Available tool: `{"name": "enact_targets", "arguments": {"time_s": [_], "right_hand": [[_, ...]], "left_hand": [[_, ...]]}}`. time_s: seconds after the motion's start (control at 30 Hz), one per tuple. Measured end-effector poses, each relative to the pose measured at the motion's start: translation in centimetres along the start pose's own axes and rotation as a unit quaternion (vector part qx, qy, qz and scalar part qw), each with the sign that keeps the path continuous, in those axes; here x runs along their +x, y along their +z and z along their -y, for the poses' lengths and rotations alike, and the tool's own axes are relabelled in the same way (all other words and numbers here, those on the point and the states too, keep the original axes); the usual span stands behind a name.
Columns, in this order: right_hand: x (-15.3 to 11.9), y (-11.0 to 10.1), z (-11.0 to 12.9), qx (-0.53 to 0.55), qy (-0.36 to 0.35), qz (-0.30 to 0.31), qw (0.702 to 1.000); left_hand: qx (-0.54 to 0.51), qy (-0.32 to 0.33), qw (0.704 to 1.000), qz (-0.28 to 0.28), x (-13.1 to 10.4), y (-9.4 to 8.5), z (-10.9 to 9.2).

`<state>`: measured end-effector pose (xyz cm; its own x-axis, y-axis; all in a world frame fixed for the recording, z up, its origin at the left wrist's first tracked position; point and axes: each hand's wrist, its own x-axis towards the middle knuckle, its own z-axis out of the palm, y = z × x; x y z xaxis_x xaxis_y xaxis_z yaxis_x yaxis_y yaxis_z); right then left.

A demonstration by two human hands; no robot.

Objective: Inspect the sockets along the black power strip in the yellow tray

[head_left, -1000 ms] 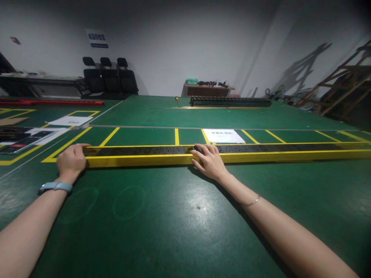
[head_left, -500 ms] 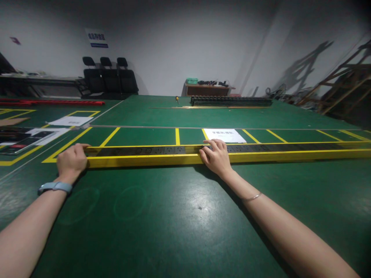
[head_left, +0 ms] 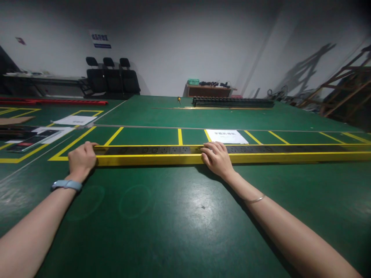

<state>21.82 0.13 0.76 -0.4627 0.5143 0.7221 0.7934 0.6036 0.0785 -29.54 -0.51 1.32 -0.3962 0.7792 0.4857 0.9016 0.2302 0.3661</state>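
A long yellow power strip housing [head_left: 150, 160] lies across the green table, with black socket modules [head_left: 165, 150] inside its channel. My left hand [head_left: 82, 160] is closed around the left end of the housing, its fingertips hidden behind that end. Near the middle, my right hand [head_left: 216, 157] rests over the front wall, thumb and fingers bent into the channel. A short stretch of bare yellow channel shows just left of my right fingers, between two runs of modules. What the right fingertips touch inside is partly hidden.
Behind the strip lie a printed white sheet [head_left: 226, 136] and yellow tape lines [head_left: 180, 137]. Dark rails [head_left: 232, 102] and a small yellow-handled tool [head_left: 179, 100] sit farther back. At left are red rails [head_left: 72, 102] and flat packaged parts [head_left: 34, 141].
My left hand has moved slightly right at the housing's end. The left run of modules has shifted right, and the bare gap beside my right hand is a little narrower. The view shifted slightly.
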Motion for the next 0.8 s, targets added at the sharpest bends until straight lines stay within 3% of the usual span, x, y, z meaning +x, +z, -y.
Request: {"name": "enact_targets", "arguments": {"time_s": [0.2, 0.37, 0.8], "right_hand": [[0.7, 0.6, 2.6, 0.048, -0.049, 0.028, 0.997], [0.5, 0.7, 2.7, 0.068, -0.035, 0.031, 0.997], [0.0, 0.1, 1.2, 0.080, 0.043, -0.015, 0.996]], "left_hand": [[-0.027, 0.092, 0.995, 0.038, -1.7, 0.9, -4.0], [-0.041, 0.161, 0.985, 0.041, -2.1, 1.6, -5.1], [0.019, 0.114, 0.992, 0.046, -2.4, 0.9, -5.4]]}}
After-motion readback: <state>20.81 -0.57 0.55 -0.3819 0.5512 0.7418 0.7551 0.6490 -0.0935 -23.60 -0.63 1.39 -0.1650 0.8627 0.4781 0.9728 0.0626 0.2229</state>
